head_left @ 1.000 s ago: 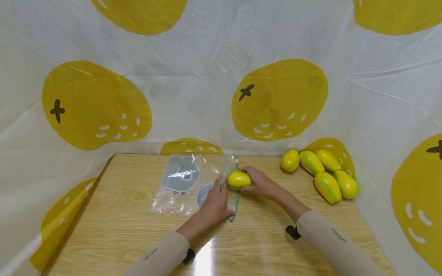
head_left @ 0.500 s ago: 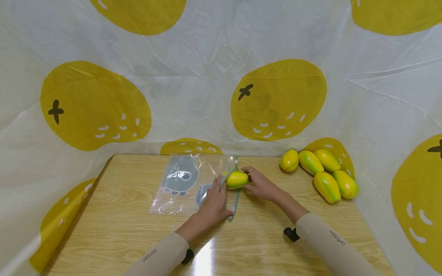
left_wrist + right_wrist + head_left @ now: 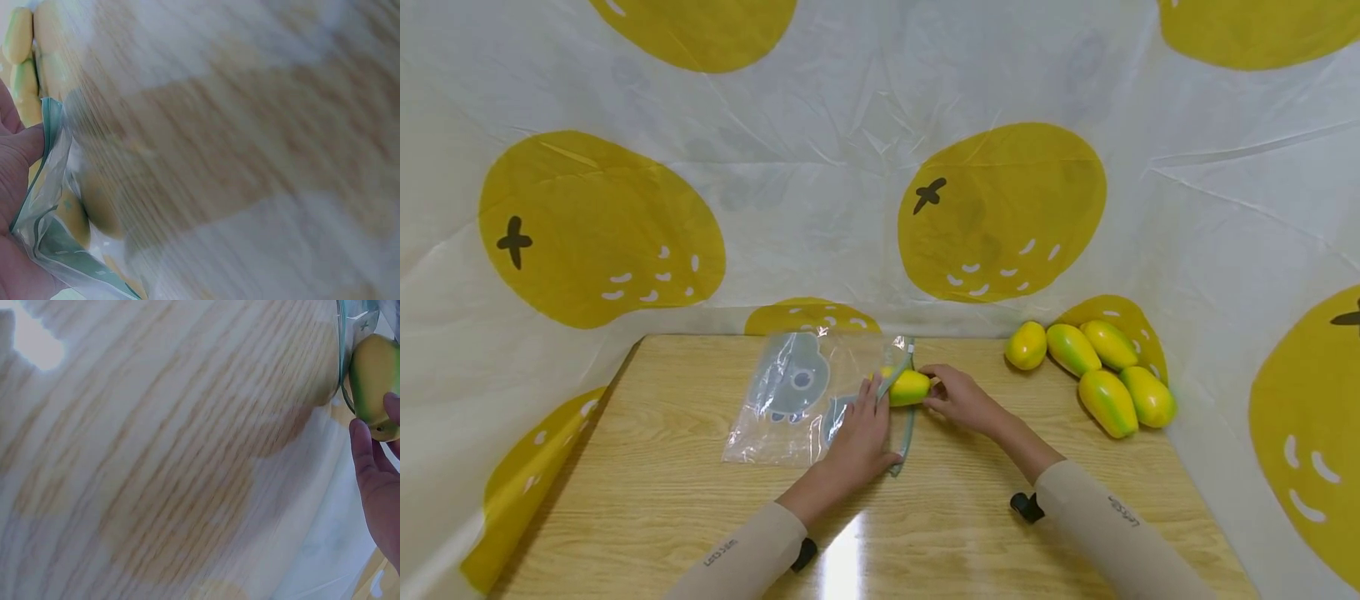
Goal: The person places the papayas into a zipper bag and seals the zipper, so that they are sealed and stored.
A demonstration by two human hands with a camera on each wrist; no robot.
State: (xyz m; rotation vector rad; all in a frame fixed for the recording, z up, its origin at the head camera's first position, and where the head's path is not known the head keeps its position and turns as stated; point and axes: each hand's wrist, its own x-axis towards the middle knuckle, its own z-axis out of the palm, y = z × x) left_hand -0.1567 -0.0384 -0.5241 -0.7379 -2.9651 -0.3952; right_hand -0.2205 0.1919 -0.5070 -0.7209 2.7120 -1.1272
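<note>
In the head view a clear zip bag point(image 3: 861, 358) with grey-blue animal prints and a teal zip edge lies on the table, its mouth facing right. My left hand point(image 3: 859, 437) lies across the bag at its mouth and holds the raised zip lip back. A yellow-green mango point(image 3: 912, 388) sits partly inside the mouth, its left end under the plastic. My right hand point(image 3: 958, 398) pinches the mango's outer end. In the right wrist view fingertips rest around the end of the mango point(image 3: 375, 378). The left wrist view shows the teal zip edge point(image 3: 52, 112) against the left hand point(image 3: 15, 162).
Several more mangoes point(image 3: 1108, 403) lie grouped at the table's back right corner. A white cloth point(image 3: 820, 208) printed with yellow fruit hangs behind the wooden table point(image 3: 662, 492) and along both sides.
The mango has moved left, further into the bag's mouth, with the right hand following at its outer end. The left hand has stayed on the bag.
</note>
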